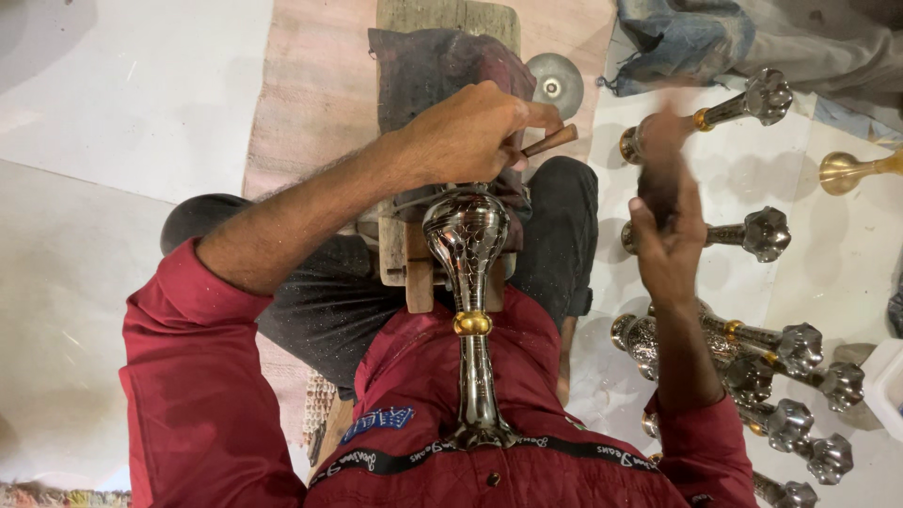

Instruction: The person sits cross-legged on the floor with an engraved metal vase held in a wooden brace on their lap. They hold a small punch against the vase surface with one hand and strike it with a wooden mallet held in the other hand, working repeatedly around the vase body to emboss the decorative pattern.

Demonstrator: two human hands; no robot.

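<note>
My left hand (470,132) is clamped on a wooden-handled tool (550,141) at twelve o'clock, steadying its tip on the engraved metal stem (467,235) braced against my chest; my right hand (668,226), blurred, hangs open at three o'clock.

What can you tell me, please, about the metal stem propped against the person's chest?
The metal stem looks like polished silver metal with engraved patterning, a bulbous head, a gold ring at the neck and a slim shaft flaring at its base. It runs from the chest to a wooden block, and the left hand presses a wooden-handled tool near its head.
</note>
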